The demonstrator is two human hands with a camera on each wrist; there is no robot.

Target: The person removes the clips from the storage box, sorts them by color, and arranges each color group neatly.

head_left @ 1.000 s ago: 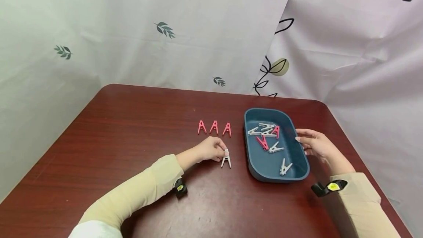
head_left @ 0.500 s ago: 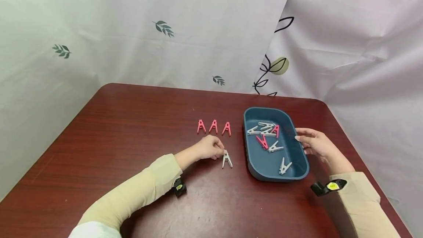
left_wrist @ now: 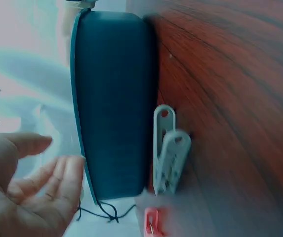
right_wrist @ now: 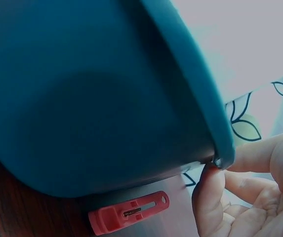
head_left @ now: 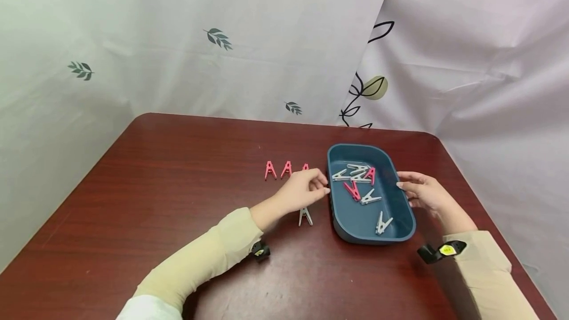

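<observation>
My left hand (head_left: 303,189) hovers just beside the left rim of a blue plastic bin (head_left: 406,221), fingers loosely bent and holding nothing. Under that hand a white clothespin (head_left: 305,217) lies on the table, its top end hidden in the head view; the left wrist view shows this white clothespin (left_wrist: 170,158) whole. On the opposite side, my right hand (head_left: 426,196) pinches the bin's right rim between thumb and fingers. Inside the bin lie several white clothespins (head_left: 370,197) and two pink clothespins (head_left: 353,191).
Behind my left hand, three pink clothespins stand in a row: the left pink clothespin (head_left: 270,170), the middle pink clothespin (head_left: 286,168) and a partly covered third. One more pink clothespin (right_wrist: 129,212) shows by the bin in the right wrist view. A patterned curtain (head_left: 249,73) hangs behind the table (head_left: 178,162).
My left hand has let go of the white clothespin, leaving it on the table, and moved right to the bin's left rim. The right hand has stayed on the bin.
</observation>
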